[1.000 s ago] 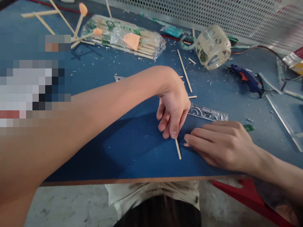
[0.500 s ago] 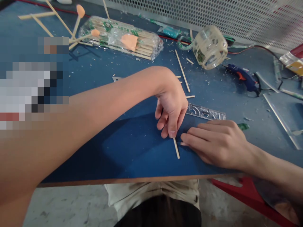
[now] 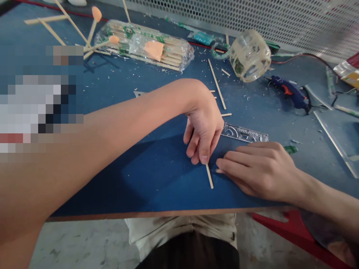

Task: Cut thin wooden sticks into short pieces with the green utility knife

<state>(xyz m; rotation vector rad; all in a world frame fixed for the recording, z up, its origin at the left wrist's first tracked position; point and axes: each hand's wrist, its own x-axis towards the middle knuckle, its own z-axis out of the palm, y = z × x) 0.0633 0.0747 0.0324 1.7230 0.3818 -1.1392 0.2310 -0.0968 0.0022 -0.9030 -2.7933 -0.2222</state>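
Observation:
My left hand (image 3: 203, 130) bends down at the wrist from the left, its thumb and fingers closed on a short thin wooden stick (image 3: 210, 177). The stick's lower end shows below the thumb, pointing toward the table's front edge; its upper part is hidden by the hand. Just right of it, my right hand (image 3: 258, 170) rests low over the table with fingers pressed together and thumb tucked under. A very faint thin line runs between the stick and the right fingertips. What those fingers pinch, if anything, I cannot make out. A clear plastic stencil ruler (image 3: 246, 133) lies behind both hands.
Toward the back lie a bag of wooden sticks (image 3: 168, 63), a loose stick (image 3: 217, 84), a tipped clear plastic jar (image 3: 249, 56) and a blue glue gun (image 3: 290, 91). A stick structure (image 3: 75, 28) stands back left. A perforated metal panel (image 3: 252, 16) closes the rear.
Both hands keep nearly the same pose and place, with the stick still in the left. The whole view has shifted very slightly.

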